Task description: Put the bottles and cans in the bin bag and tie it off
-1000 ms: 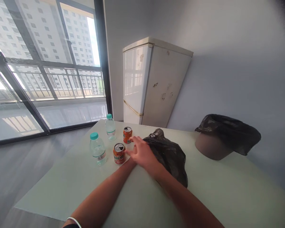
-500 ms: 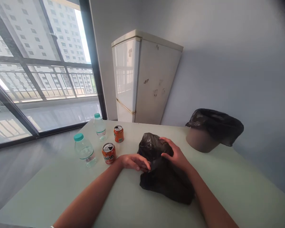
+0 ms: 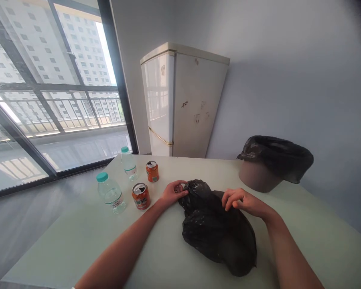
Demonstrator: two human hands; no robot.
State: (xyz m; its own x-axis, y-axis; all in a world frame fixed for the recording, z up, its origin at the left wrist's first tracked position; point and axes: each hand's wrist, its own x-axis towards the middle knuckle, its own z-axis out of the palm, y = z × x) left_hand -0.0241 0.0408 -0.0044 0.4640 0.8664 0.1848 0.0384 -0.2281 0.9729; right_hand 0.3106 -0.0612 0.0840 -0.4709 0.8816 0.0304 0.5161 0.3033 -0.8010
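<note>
A crumpled black plastic bag (image 3: 218, 237) lies on the table in front of me, bulging toward the near right. At its far left end, my left hand (image 3: 173, 193) is closed, thumb and fingers on the gathered plastic. My right hand (image 3: 245, 202) is over the bag's right side, palm down, with loosely bent fingers that are apart. Its fingertips are at the plastic; whether they press on it I cannot tell. Left of my left hand stand an orange soda can (image 3: 141, 197) and, farther back, another orange can (image 3: 152, 172), both upright with opened tops.
Two clear bottles with teal caps, a near bottle (image 3: 110, 196) and a far bottle (image 3: 128, 164), stand left of the cans. A bin (image 3: 254, 176) lined with black plastic is at the table's (image 3: 156, 261) right back. Behind are a white fridge (image 3: 195, 104) and a glass door (image 3: 69, 120).
My left hand has moved up to the bag's far end and closed on it. My right hand has shifted right and down. The bag has turned and spread nearer to me.
</note>
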